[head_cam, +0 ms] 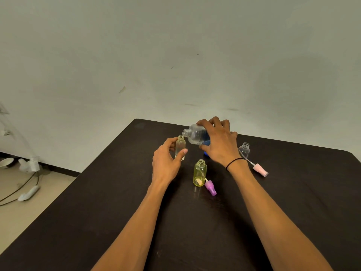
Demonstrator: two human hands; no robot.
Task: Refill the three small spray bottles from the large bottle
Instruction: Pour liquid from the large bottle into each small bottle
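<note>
Large clear bottle (pixel 196 136), uncapped and tipped nearly sideways, is being gripped around its body by a person's right hand (pixel 220 142), its open mouth pointing left and hanging just above and beside the neck of a small clear spray bottle (pixel 180 147). That small bottle is standing upright on a dark table (pixel 97 212), with the left hand (pixel 166 163) curling thumb and fingers round its sides. A blue patch is showing through the large bottle at the palm, and a bit of blue (pixel 206 152) is peeking out beneath the right hand; what it belongs to cannot be told. Nearer the camera, a yellow spray bottle (pixel 199 173) is standing open, with a purple spray head (pixel 210 187) lying just beside its base. To the right, a third clear bottle (pixel 244 150) is standing open, while a pink spray head (pixel 260 170) with its thin tube is lying close by. A black band (pixel 233 163) is circling the right wrist. Pale objects and a cable (pixel 21 186) are lying on the floor at left.
</note>
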